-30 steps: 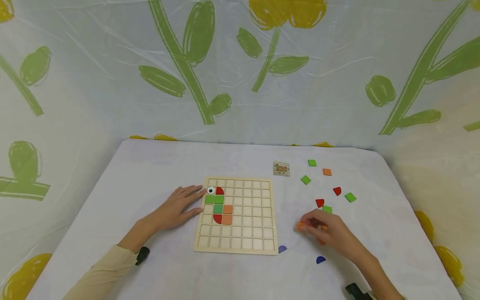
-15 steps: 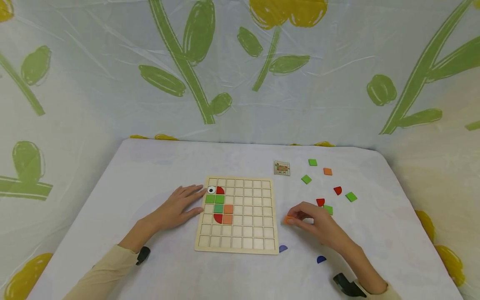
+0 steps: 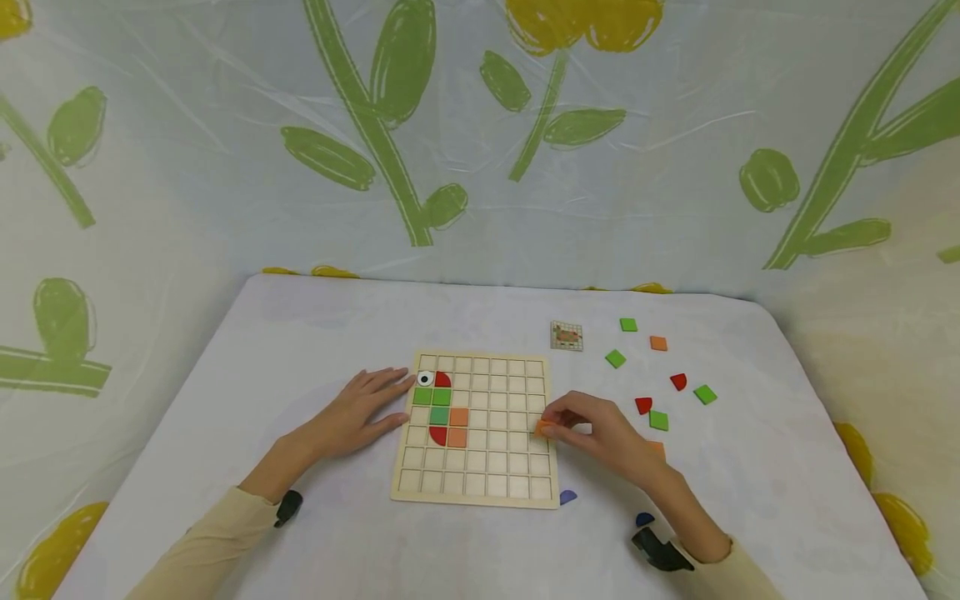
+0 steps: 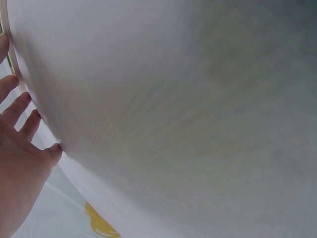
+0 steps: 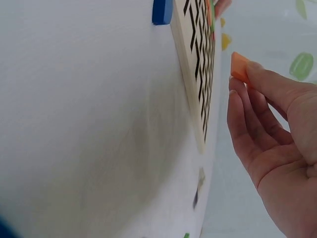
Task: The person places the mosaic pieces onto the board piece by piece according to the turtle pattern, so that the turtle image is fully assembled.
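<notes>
A square wooden grid board (image 3: 497, 385) lies on the white-covered table. On its left part sit a round eye tile (image 3: 425, 378), two red quarter-circle tiles (image 3: 442, 380), two green squares (image 3: 432, 397), a teal square (image 3: 439, 416) and two orange squares (image 3: 458, 417). My left hand (image 3: 352, 417) rests flat beside the board, fingers spread, fingertips and thumb at its left edge. Between thumb and fingertips, my right hand (image 3: 596, 433) pinches an orange square tile (image 5: 239, 67), overlapping the board's right edge in the head view; the right wrist view shows it raised above board level.
Beyond the board's far right corner lies a small picture card (image 3: 567, 336). Loose green squares (image 3: 616, 358), red quarter circles (image 3: 678, 382) and orange tiles (image 3: 658, 342) are scattered at right. One blue half circle (image 3: 568, 497) touches the board's near right corner; another (image 3: 644, 518) lies near the right wrist.
My right hand has carried the orange square leftward from the loose tiles to the board's right edge. An orange tile formerly mostly behind that hand now shows at its right. My left hand stays put.
</notes>
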